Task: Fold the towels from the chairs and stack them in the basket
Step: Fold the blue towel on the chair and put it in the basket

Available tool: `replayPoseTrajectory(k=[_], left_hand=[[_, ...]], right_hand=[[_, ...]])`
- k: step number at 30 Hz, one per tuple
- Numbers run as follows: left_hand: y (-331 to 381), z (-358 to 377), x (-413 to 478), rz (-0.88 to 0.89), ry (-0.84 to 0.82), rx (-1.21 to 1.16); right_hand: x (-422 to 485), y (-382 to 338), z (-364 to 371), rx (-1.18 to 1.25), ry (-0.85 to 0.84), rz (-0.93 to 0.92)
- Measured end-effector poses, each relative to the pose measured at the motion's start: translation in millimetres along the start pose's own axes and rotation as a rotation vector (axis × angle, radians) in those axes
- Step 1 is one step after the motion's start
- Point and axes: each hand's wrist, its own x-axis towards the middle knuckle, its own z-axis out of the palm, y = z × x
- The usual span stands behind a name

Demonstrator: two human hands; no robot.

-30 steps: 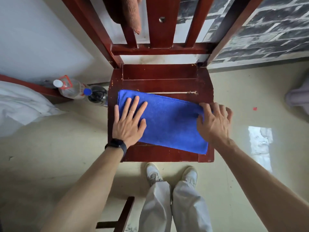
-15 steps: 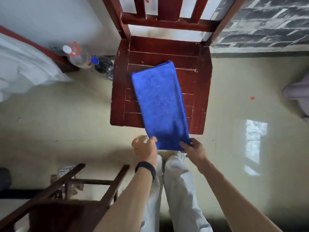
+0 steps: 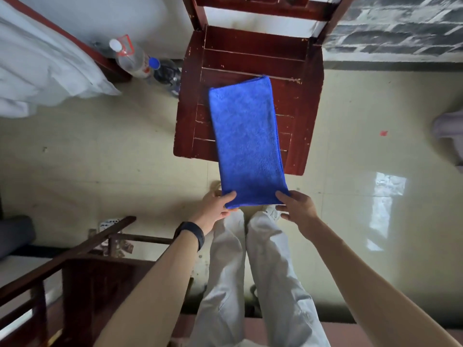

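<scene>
Hands meet at the near end of a blue towel [image 3: 246,144], one at each corner. The towel is folded into a long narrow strip and lies lengthwise on the seat of a dark red wooden chair [image 3: 305,108], a little right of the seat's middle. Its far end stops short of the seat's rear edge. Its near end reaches out past the front edge and is held in the air above the floor [image 3: 100,159].

The left hand [image 3: 215,209] pinches the towel's near left corner, with the thumb [image 3: 230,196] lying on top of the cloth and the fingers underneath. A black wristband [image 3: 190,234] sits on that wrist. The right hand [image 3: 299,209] pinches the near right corner in the same way, with its thumb [image 3: 281,196] on top and curled fingers below the edge.

Below the hands are the person's white trousers [image 3: 250,271] and the toe of a pale shoe [image 3: 271,211].

On the floor just beside the chair's left edge a clear plastic bottle [image 3: 130,58] with a white cap lies next to a darker bottle [image 3: 165,71] with a blue cap. White bedding [image 3: 42,66] fills the upper left corner of the view. A second dark wooden chair [image 3: 82,284] stands at the lower left, near the left forearm.
</scene>
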Motion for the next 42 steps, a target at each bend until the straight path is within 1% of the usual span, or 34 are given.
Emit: replayPoseTrajectory(k=[3, 5, 8, 11, 13, 15, 17, 18, 19, 20, 21, 23, 24, 25, 27, 30, 34, 42], left_hand=[[-6.6, -5.0, -17.2, -0.020, -0.007, -0.030], [-10.4, -6.8, -27.3, -0.063, 0.004, -0.065], [-10.1, -7.9, -37.1, -0.047, 0.119, -0.076], [0.6, -9.3, -42.4, 0.014, 0.214, -0.069], [18.8, -11.2, -44.0, 0.042, 0.221, -0.029], [47.9, -17.1, -41.5, 0.056, 0.174, -0.034], [81.1, -26.5, -35.3, 0.092, 0.038, -0.117], [97.1, -31.1, -30.7, 0.128, -0.029, -0.118], [110.5, -35.8, -23.4, 0.178, -0.058, -0.045], [122.8, -39.0, -16.6, 0.238, -0.054, 0.063], [133.8, -41.8, -7.2, 0.312, -0.014, 0.174], [151.8, -44.3, 14.9, 0.471, 0.126, 0.328], [159.0, -45.4, 28.2, 0.527, 0.197, 0.386], [164.4, -46.4, 41.0, 0.553, 0.246, 0.443], [169.5, -45.4, 64.1, 0.545, 0.276, 0.539], [165.5, -38.8, 87.6, 0.511, 0.299, 0.554], [158.1, -32.4, 102.2, 0.554, 0.369, 0.528], [160.2, -26.4, 118.5, 0.598, 0.448, 0.629]], right_hand=[[-20.4, 7.2, -4.1, -0.025, -0.017, 0.053], [-31.1, 10.4, -6.9, 0.032, -0.065, 0.112], [-39.2, 11.9, -7.8, 0.112, -0.083, 0.186], [-46.4, 0.6, 0.4, 0.125, 0.004, 0.140], [-48.3, -16.9, 5.7, 0.099, 0.062, 0.035], [-48.0, -45.4, 10.6, 0.118, 0.068, -0.069], [-41.6, -79.5, 14.9, 0.218, 0.034, -0.121], [-34.5, -95.6, 16.8, 0.264, 0.006, -0.151], [-27.2, -111.6, 19.6, 0.283, -0.020, -0.191], [-15.2, -123.9, 21.6, 0.228, -0.021, -0.256], [-2.5, -134.5, 24.0, 0.133, 0.003, -0.321], [27.1, -146.9, 28.5, -0.123, 0.119, -0.429], [39.8, -150.8, 30.8, -0.247, 0.195, -0.449], [51.3, -153.5, 33.2, -0.343, 0.264, -0.448], [70.3, -157.0, 38.4, -0.434, 0.331, -0.441], [87.0, -158.8, 47.0, -0.437, 0.341, -0.477], [98.3, -159.7, 52.6, -0.362, 0.387, -0.507], [117.0, -165.3, 53.5, -0.399, 0.456, -0.481]])
